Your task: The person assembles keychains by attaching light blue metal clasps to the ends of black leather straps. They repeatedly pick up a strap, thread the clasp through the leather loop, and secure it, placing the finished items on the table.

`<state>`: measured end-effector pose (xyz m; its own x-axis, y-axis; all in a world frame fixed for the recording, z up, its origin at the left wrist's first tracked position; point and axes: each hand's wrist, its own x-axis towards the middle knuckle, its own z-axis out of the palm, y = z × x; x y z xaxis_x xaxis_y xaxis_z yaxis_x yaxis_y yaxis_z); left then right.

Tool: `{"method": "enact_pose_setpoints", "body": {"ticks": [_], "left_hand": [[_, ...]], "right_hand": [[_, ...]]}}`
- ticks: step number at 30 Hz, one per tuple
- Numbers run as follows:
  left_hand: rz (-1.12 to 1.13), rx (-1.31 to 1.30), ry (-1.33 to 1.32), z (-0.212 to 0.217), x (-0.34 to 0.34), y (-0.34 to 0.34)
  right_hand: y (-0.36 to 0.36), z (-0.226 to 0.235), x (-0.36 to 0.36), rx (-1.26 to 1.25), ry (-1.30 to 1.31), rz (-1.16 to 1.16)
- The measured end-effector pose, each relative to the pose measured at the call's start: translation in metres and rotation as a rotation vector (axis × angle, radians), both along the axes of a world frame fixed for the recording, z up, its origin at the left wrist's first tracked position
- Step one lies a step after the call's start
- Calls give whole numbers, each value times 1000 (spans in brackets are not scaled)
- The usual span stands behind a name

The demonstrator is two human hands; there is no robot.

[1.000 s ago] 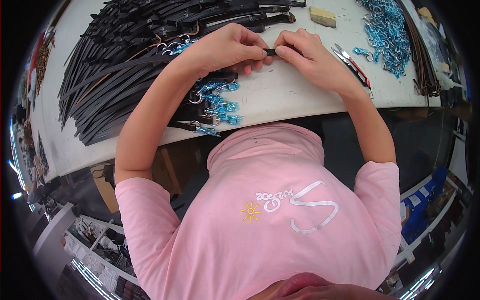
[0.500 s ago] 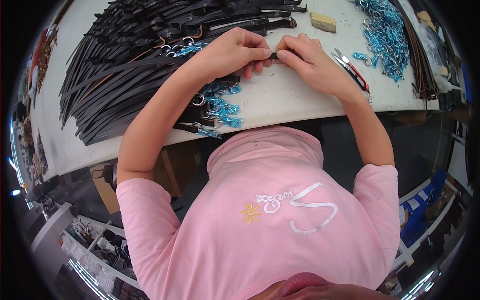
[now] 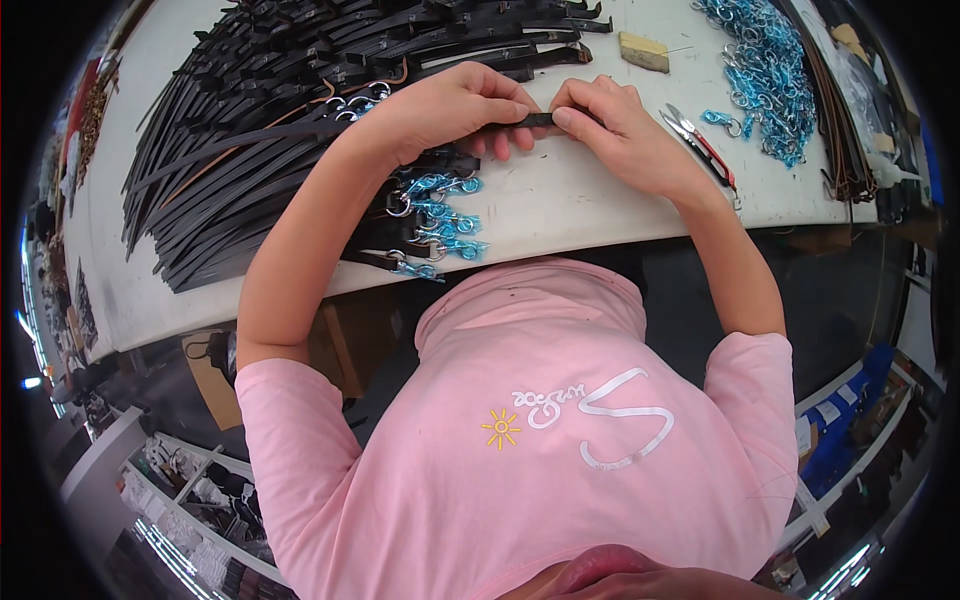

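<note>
Between my hands runs a narrow black strap (image 3: 538, 119), its short middle stretch visible over the white table. My left hand (image 3: 455, 112) pinches it between thumb and fingers, the other fingers curled loosely below. My right hand (image 3: 618, 128) grips the strap from the right with thumb and index finger. Left of my hands lies a large heap of black straps (image 3: 230, 190). Several metal clasps in blue wrapping (image 3: 445, 218) hang on strap ends below my left wrist. One loose blue-wrapped clasp (image 3: 720, 119) lies right of my right hand.
Red-handled thread snips (image 3: 708, 153) lie open beside my right wrist. Beyond my hands sits a yellowish block (image 3: 643, 52) with a needle in it. A pile of blue-wrapped clasps (image 3: 770, 80) and a bundle of brown straps (image 3: 850, 160) lie at the right. The white table's (image 3: 570, 215) front edge is close to me.
My hands have drawn slightly apart, and a longer stretch of the black strap shows between them. Both hands still pinch it.
</note>
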<state>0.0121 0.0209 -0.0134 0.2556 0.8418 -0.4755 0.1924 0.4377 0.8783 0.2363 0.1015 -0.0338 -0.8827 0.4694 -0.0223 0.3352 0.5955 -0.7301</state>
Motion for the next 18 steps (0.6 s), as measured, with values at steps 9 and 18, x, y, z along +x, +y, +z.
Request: {"method": "enact_pose_setpoints", "body": {"ticks": [9,18], "left_hand": [[-6,-56,-10,3,-2,4],[17,-19,47,-1,3,3]], "right_hand": [[1,-1,1,11,5,17],[-1,0,1,22,-7,7]]}}
